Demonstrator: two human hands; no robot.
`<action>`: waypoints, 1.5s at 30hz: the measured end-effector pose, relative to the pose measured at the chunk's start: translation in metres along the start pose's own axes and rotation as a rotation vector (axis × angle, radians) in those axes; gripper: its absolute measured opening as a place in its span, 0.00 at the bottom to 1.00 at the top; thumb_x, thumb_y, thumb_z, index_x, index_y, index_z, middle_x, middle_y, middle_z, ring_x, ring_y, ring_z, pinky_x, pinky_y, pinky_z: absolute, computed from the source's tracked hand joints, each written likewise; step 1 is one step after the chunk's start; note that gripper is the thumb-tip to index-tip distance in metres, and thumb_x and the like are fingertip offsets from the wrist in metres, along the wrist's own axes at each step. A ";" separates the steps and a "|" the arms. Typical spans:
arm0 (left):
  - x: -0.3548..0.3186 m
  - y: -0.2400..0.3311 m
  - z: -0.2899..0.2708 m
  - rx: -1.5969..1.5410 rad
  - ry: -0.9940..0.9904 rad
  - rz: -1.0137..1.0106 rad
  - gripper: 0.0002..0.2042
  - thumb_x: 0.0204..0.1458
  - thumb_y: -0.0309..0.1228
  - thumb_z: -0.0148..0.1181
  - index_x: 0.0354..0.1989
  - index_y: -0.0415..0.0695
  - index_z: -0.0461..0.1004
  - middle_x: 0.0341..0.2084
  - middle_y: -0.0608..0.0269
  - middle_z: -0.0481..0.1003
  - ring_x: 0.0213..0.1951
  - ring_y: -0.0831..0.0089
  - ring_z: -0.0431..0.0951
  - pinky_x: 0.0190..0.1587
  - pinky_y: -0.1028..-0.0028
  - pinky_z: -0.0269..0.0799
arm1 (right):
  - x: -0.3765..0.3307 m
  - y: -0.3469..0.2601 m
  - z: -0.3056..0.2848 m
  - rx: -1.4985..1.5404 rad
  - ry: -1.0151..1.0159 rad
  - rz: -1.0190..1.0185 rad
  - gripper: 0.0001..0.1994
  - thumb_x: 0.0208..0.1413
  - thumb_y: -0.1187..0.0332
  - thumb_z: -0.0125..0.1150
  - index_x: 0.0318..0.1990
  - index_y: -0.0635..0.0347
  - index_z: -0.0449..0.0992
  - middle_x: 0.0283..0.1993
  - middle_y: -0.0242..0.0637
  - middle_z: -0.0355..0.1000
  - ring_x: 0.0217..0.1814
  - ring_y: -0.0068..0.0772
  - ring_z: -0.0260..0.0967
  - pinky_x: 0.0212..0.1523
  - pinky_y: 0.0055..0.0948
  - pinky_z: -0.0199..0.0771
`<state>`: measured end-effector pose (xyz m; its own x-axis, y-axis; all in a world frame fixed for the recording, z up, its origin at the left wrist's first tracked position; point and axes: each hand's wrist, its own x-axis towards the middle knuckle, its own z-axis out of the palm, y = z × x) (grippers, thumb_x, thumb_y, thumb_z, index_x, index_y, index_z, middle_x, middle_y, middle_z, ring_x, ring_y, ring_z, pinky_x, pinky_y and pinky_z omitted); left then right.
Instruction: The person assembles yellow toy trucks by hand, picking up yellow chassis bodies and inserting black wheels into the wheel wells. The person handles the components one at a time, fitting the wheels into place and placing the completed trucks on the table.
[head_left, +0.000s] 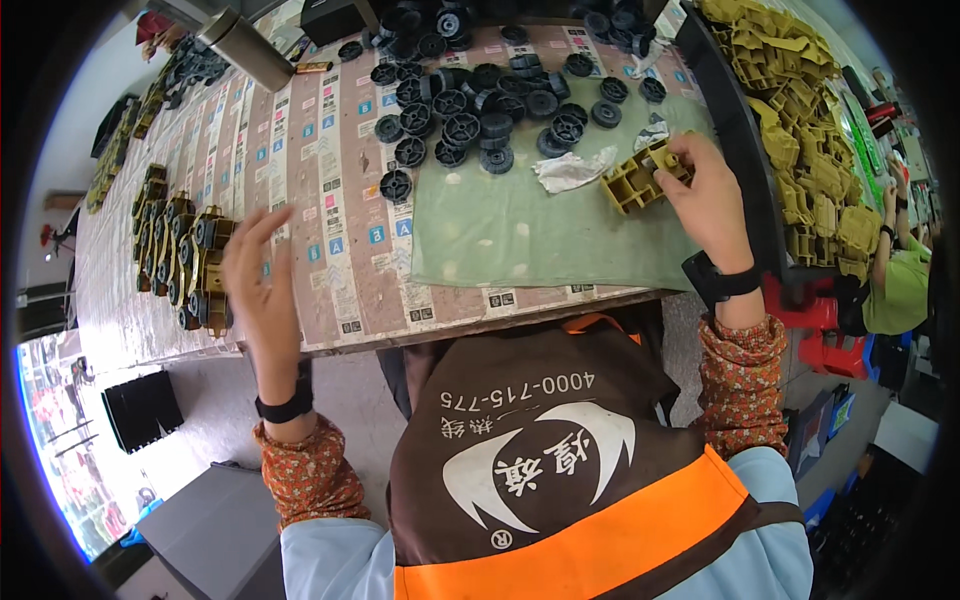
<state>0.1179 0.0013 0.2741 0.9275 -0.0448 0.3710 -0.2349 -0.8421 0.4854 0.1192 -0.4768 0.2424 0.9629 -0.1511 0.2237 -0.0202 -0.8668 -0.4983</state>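
Note:
My right hand (708,195) grips an olive-yellow plastic toy car part (632,184) above the green cloth (500,235). Fingers and thumb close on its right end, and its hollow, ribbed side shows. My left hand (262,285) is over the left part of the table, fingers apart and nothing in them. Just left of that hand stand several olive-yellow toy car parts with dark wheels fitted (180,255), lined up side by side. Loose dark grey toy wheels (490,105) lie in a heap beyond the cloth and partly on it.
A black-walled bin (722,110) at the right holds many olive-yellow plastic parts (790,120). Crumpled white paper (575,170) lies on the cloth. A steel flask (245,50) stands at the far left. Another person in green (900,285) sits at the far right, near red stools (835,352).

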 end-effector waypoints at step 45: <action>-0.027 0.076 0.056 -1.625 -0.634 -0.682 0.29 0.67 0.43 0.58 0.71 0.43 0.59 0.58 0.50 0.74 0.63 0.41 0.74 0.60 0.40 0.77 | 0.054 -0.061 0.050 0.228 -0.325 -0.195 0.19 0.51 0.72 0.69 0.49 0.60 0.69 0.40 0.40 0.69 0.42 0.41 0.70 0.43 0.39 0.72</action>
<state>0.0907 -0.0913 0.2568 0.8354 -0.4527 -0.3117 0.5164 0.4522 0.7273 0.1862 -0.4087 0.2427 0.9782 0.1936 0.0748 0.1948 -0.7320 -0.6529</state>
